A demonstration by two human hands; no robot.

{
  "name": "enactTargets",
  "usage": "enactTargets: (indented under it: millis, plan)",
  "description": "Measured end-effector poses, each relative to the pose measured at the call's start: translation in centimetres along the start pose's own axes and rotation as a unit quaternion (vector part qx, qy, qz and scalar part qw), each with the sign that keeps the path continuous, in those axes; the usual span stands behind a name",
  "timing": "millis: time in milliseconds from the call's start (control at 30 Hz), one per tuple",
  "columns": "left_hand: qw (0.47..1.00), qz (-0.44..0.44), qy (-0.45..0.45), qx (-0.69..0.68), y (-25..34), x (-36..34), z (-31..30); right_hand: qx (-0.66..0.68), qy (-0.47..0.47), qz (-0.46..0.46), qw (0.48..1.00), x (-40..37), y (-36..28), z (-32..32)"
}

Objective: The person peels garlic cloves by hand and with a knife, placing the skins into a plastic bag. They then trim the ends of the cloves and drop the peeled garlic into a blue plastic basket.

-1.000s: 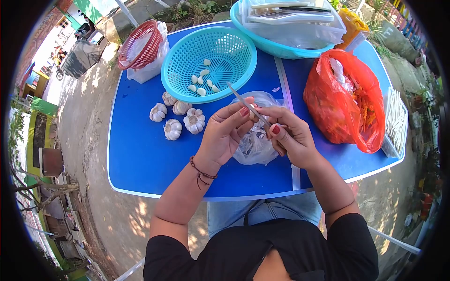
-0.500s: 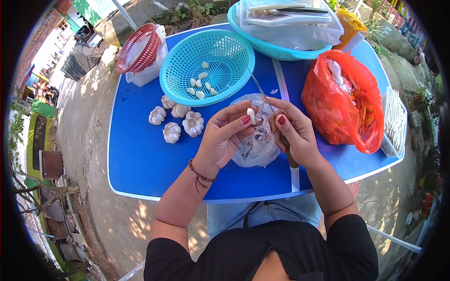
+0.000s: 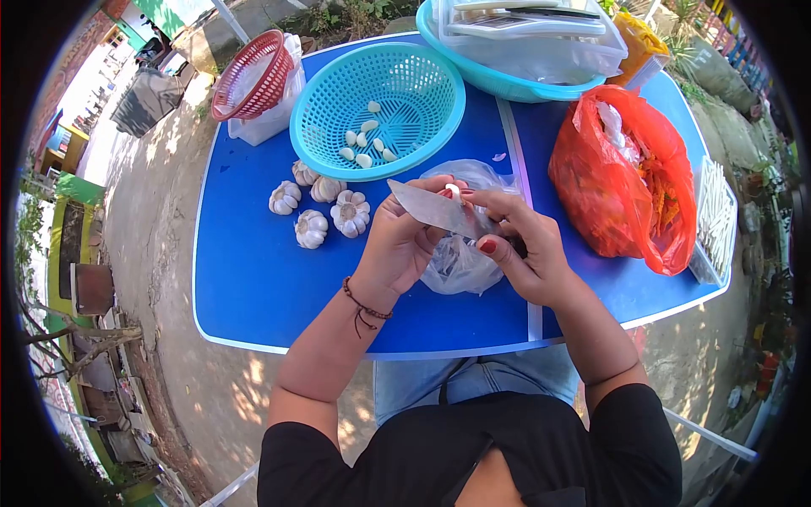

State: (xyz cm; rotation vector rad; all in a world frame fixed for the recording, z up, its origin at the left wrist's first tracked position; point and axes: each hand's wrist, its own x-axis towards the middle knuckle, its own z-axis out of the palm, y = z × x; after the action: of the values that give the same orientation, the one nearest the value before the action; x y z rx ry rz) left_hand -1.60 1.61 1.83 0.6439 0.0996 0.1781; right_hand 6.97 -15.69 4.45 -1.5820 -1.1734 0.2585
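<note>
Between the fingertips of my left hand (image 3: 404,241) is a white garlic clove (image 3: 454,193), partly hidden by a blade. My right hand (image 3: 534,245) grips a knife (image 3: 439,210), its broad blade lying across the clove and pointing left, the handle mostly covered by my fingers. Under both hands lies a clear plastic bag (image 3: 473,270) with scraps inside. Several whole garlic bulbs (image 3: 350,213) rest on the table left of my left hand. Beyond them, a turquoise basket (image 3: 317,114) holds several peeled cloves (image 3: 364,160).
On the blue table (image 3: 262,296), a red plastic bag (image 3: 591,194) stands at right beside a container of white sticks (image 3: 716,207). A blue basin (image 3: 498,83) holding plastic boxes is at the back. A red basket (image 3: 270,72) sits on a clear container at back left.
The knife has swung from pointing up and away to lying flat across the clove, blade towards the left. My right hand has turned with it; my left keeps the clove.
</note>
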Motion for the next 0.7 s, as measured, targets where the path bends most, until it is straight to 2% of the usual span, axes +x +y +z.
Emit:
enactTargets:
  millis: [200, 700]
  plan:
    - [1.0, -0.01, -0.007, -0.015, 0.21, -0.11, 0.0, -0.012, 0.022, -0.04, 0.999, 0.12, 0.83, 0.48]
    - [1.0, -0.018, 0.01, -0.019, 0.03, 0.07, -0.34, -0.072, 0.033, -0.037, 0.996, 0.4, 0.39, 0.44]
